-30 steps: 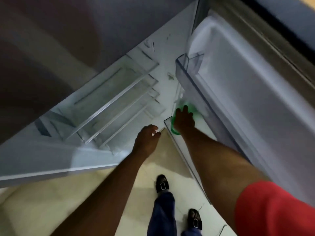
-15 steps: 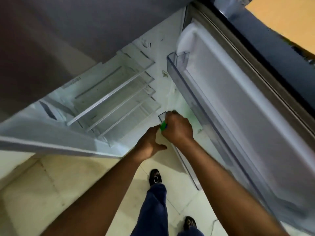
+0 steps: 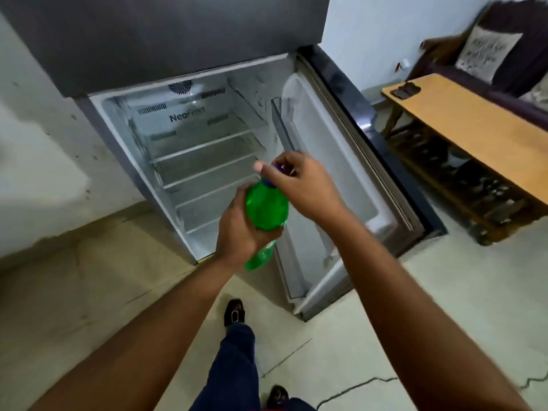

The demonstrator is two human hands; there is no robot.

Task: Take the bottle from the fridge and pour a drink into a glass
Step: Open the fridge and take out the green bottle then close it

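Room: I see a pale tiled floor (image 3: 415, 336) with a dark crack line near its lower right, and a scuffed white wall (image 3: 44, 114) to the left of the fridge.
Fridge (image 3: 178, 34): dark grey body, its lower door (image 3: 350, 161) swung wide to the right; the glass shelves (image 3: 201, 161) inside look bare to me (the back panel reads "NeoFrost").
Sofa (image 3: 510, 54): dark, in the far right corner, with a printed cushion (image 3: 489, 51) on it.
Wooden bench (image 3: 474, 126): near the fridge door, a dark object at its far left corner; shoes on the rack beneath.
Bottle (image 3: 267, 209): green plastic, out in front of the open fridge, above the floor.
Left hand (image 3: 240, 229): wrapped round the bottle's body.
Right hand (image 3: 299, 182): fingers curled round the blue cap (image 3: 277, 170).
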